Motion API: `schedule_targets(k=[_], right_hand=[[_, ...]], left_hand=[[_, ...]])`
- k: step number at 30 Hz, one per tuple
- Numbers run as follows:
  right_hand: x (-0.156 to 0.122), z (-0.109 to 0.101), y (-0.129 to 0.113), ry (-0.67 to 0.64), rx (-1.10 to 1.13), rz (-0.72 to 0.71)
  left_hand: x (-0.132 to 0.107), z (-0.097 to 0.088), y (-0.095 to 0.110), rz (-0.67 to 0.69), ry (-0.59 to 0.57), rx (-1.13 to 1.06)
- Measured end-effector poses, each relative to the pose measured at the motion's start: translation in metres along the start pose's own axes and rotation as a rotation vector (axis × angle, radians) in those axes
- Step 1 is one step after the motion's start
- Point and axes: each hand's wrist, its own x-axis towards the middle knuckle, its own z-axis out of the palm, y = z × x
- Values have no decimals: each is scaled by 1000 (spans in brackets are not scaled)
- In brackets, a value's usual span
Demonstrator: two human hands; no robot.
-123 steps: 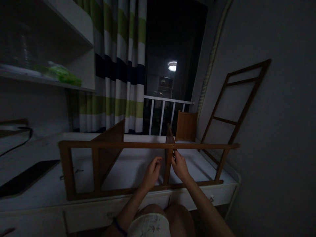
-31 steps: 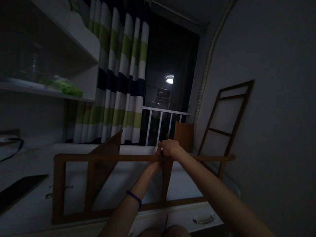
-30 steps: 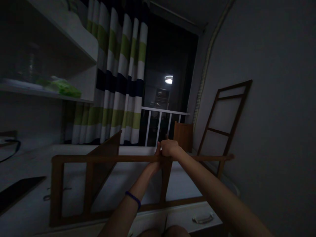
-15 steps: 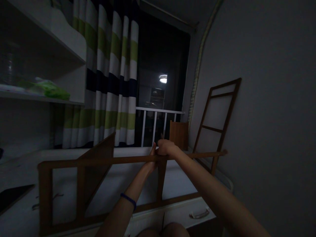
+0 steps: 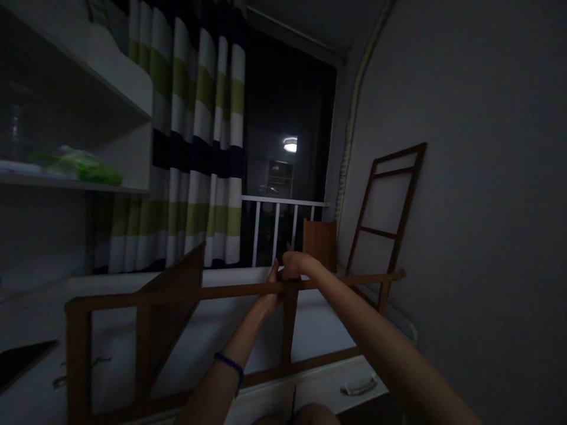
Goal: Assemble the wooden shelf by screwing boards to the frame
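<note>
Wooden frame [image 5: 239, 289]: positioned on its long edge along the near side of the white counter [image 5: 316, 321], spanning left to right. I observe both hands at its middle upright [image 5: 289, 324]. Right hand [image 5: 299, 264]: above the top rail, fingers curled inward; the underside is hidden, so I cannot tell how far this grip is closed or what it contains. Left hand [image 5: 271, 292]: reaches behind the top rail, thumb raised beside the right hand; the rail masks the fingers, so I cannot tell this grip's state either. A dark braided-looking band [image 5: 230, 361] encircles the left forearm.

Materials: the frame consists of narrow brown bars with rectangular openings. A flat, dark brown panel [image 5: 177, 301] extends from its left section toward the far side. A smaller, lighter brown panel [image 5: 319, 245] stands at far right. Beside it, a second frame [image 5: 378, 232], ladder-shaped, leans against the wall [image 5: 478, 195]. The drawer handle [image 5: 359, 387], near right, is curved.
</note>
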Motion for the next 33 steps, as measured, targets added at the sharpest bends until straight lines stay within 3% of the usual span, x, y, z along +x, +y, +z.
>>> schedule_targets(k=[5, 13, 18, 25, 33], right_hand=[[-10, -9, 15, 42, 146, -91], [-34, -10, 52, 361, 475, -147], [-50, 19, 64, 494, 637, -189], [-80, 75, 52, 629, 707, -206], [-76, 88, 46, 701, 710, -217]], left_hand=[[2, -3, -3, -67, 29, -68], [-7, 3, 1, -12, 35, -31], [-6, 4, 4, -12, 26, 31], [-10, -1, 6, -6, 33, 96], [-8, 1, 0, 73, 44, 129]])
